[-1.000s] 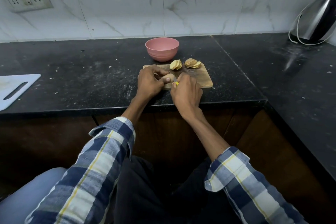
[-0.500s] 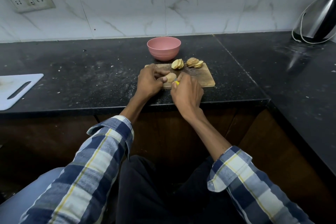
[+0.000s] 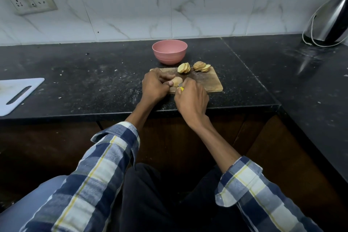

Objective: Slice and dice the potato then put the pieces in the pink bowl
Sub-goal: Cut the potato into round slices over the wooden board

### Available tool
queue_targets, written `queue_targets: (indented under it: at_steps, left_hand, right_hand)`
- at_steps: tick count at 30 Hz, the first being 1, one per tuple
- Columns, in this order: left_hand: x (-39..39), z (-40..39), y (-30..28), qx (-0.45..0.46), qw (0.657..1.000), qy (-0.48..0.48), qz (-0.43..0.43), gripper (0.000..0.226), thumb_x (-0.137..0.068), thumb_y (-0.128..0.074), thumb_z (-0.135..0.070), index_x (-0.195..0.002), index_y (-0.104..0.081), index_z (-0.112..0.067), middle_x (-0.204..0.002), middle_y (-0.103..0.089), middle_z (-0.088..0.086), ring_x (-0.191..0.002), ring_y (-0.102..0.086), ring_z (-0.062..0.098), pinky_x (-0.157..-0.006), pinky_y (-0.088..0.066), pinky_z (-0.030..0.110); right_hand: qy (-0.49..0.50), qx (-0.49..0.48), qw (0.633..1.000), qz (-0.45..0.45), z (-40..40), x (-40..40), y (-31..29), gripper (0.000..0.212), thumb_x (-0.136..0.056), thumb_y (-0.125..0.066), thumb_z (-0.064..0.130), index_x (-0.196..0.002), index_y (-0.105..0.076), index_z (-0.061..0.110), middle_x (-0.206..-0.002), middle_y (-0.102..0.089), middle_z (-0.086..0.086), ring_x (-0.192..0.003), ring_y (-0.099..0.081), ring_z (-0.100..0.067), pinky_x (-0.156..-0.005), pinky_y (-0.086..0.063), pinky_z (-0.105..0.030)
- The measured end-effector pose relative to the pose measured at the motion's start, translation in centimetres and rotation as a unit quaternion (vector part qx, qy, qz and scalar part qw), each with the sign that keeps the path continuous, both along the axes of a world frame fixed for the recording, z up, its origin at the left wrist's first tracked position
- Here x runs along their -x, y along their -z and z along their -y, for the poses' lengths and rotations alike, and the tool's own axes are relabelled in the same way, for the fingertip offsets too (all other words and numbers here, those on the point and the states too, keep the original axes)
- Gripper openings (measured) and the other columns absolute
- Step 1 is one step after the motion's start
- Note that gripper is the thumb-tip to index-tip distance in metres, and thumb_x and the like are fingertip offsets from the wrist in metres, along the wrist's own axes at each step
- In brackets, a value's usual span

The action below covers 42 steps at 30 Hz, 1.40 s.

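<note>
Below me, a dusty black stone counter (image 3: 94,73) meets white marble wall tiles (image 3: 122,5). My left hand (image 3: 153,86) grips the potato piece (image 3: 176,81) on the wooden cutting board (image 3: 209,81); my right hand (image 3: 192,98) curls around a yellow-handled knife (image 3: 180,88). Slices (image 3: 201,66) lie near the pink bowl (image 3: 169,52).
</note>
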<state>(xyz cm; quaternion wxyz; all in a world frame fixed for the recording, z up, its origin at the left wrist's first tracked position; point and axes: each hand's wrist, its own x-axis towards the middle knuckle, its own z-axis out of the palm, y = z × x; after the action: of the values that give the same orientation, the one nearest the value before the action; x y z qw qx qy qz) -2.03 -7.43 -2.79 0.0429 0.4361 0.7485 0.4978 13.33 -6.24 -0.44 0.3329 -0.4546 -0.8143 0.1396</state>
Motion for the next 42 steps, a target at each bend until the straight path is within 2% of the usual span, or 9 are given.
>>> queue_targets:
  at_steps: [3,7,9,19,24,27,33,39,42]
  left_hand:
    - [-0.2,0.1,-0.2,0.006,1.000,-0.006,-0.014,0.024,-0.082,-0.083,-0.012,-0.101,-0.083,-0.026,-0.093,-0.069,-0.021,-0.087,-0.072,0.005,-0.090,-0.059,0.040]
    - [-0.1,0.7,-0.5,0.018,0.999,0.012,-0.024,0.027,-0.086,-0.080,-0.010,-0.108,-0.082,-0.024,-0.093,-0.068,-0.021,-0.088,-0.070,0.003,-0.081,-0.052,0.016]
    - [-0.3,0.7,-0.6,0.012,1.000,0.002,-0.018,0.028,-0.085,-0.080,-0.008,-0.107,-0.083,-0.025,-0.091,-0.068,-0.021,-0.085,-0.068,-0.004,-0.079,-0.050,0.012]
    - [0.0,0.5,-0.4,0.008,1.000,0.000,-0.012,0.026,-0.083,-0.084,-0.012,-0.104,-0.082,-0.028,-0.090,-0.069,-0.023,-0.085,-0.068,-0.003,-0.091,-0.057,0.029]
    - [0.2,0.6,-0.2,-0.039,0.999,0.009,0.036,0.030,-0.079,-0.085,-0.005,-0.089,-0.081,-0.033,-0.093,-0.080,-0.006,-0.086,-0.076,0.007,-0.087,-0.063,0.042]
    - [0.3,0.5,0.0,-0.046,0.998,0.006,0.040,0.034,-0.079,-0.086,-0.005,-0.083,-0.078,-0.038,-0.092,-0.080,-0.005,-0.086,-0.076,0.007,-0.087,-0.063,0.042]
    - [0.8,0.7,0.0,-0.015,0.999,0.012,0.029,0.026,-0.085,-0.080,-0.002,-0.102,-0.083,-0.022,-0.098,-0.079,-0.007,-0.090,-0.074,0.003,-0.092,-0.060,0.035]
    - [0.5,0.7,-0.1,-0.031,0.999,0.016,0.036,0.028,-0.085,-0.075,0.006,-0.100,-0.083,-0.015,-0.097,-0.080,0.002,-0.087,-0.076,0.011,-0.085,-0.064,0.040]
    - [0.6,0.8,-0.1,-0.028,0.999,0.013,0.029,0.025,-0.085,-0.077,0.003,-0.101,-0.083,-0.016,-0.098,-0.080,-0.001,-0.088,-0.076,0.009,-0.086,-0.063,0.038]
  right_hand:
    - [-0.008,-0.002,1.000,0.003,0.2,-0.3,0.3,0.025,-0.094,-0.070,0.024,-0.116,-0.065,0.014,-0.109,-0.067,-0.007,-0.102,-0.064,-0.024,-0.076,-0.053,-0.037]
    - [-0.012,0.007,1.000,0.007,0.1,0.5,-0.5,0.032,-0.094,-0.071,0.024,-0.122,-0.063,0.012,-0.116,-0.067,-0.010,-0.109,-0.064,-0.027,-0.080,-0.050,-0.038]
    - [-0.012,0.011,1.000,0.011,0.1,0.8,-0.9,0.034,-0.094,-0.071,0.024,-0.124,-0.063,0.011,-0.117,-0.068,-0.011,-0.110,-0.064,-0.027,-0.081,-0.049,-0.038]
    - [-0.004,-0.014,1.000,0.002,1.0,0.2,-0.3,0.030,-0.095,-0.069,0.023,-0.124,-0.065,0.015,-0.110,-0.070,-0.007,-0.103,-0.067,-0.026,-0.077,-0.052,-0.040]
    - [-0.016,-0.010,1.000,0.015,1.0,0.5,-0.7,0.032,-0.097,-0.067,0.026,-0.126,-0.063,0.014,-0.112,-0.070,-0.009,-0.105,-0.066,-0.028,-0.075,-0.048,-0.039]
    - [-0.008,-0.025,1.000,0.013,1.7,-0.3,0.1,0.025,-0.096,-0.067,0.026,-0.120,-0.065,0.017,-0.107,-0.071,-0.006,-0.099,-0.068,-0.026,-0.070,-0.046,-0.038]
    - [-0.017,-0.007,1.000,0.004,1.3,0.2,-0.5,0.032,-0.095,-0.070,0.027,-0.125,-0.064,0.016,-0.109,-0.071,-0.007,-0.102,-0.067,-0.026,-0.076,-0.053,-0.040]
    - [-0.023,-0.009,1.000,0.009,1.4,0.1,-0.3,0.029,-0.096,-0.068,0.029,-0.122,-0.064,0.016,-0.106,-0.070,-0.006,-0.098,-0.067,-0.025,-0.075,-0.055,-0.042]
    - [-0.023,-0.013,1.000,0.012,1.5,-0.2,0.1,0.028,-0.097,-0.066,0.030,-0.121,-0.064,0.016,-0.107,-0.070,-0.005,-0.098,-0.067,-0.024,-0.074,-0.054,-0.040]
